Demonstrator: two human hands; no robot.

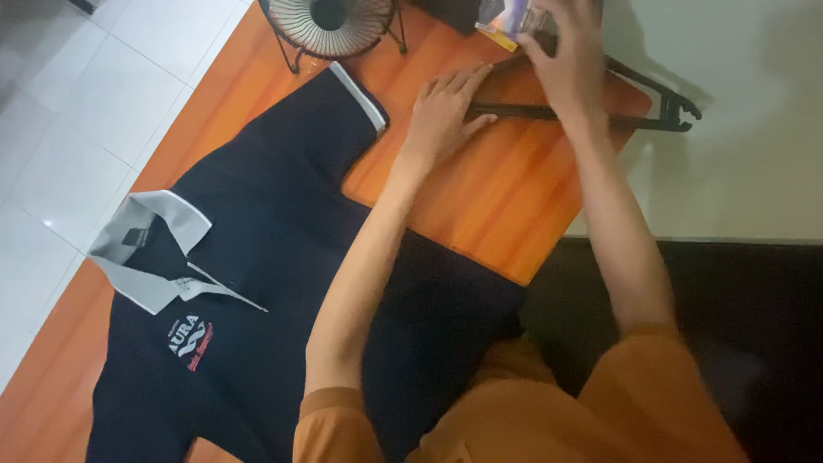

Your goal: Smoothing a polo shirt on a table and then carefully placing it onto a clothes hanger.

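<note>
Black plastic makes up the hanger (591,116), and it lies on the orange table (497,206). The left hand (441,111) rests flat on the table with its fingers spread, and the fingertips touch the long bar of the hanger. The right hand (566,60) is blurred. It sits over the top part of the hanger, and I cannot tell if its fingers are closed on it. Just past the right hand is a small colourful packet (506,21). Beside the left hand lies a dark polo shirt (274,223) with a grey collar, spread flat. One sleeve of the shirt is near the left wrist. Past that sleeve stands a small round fan (330,26).
</note>
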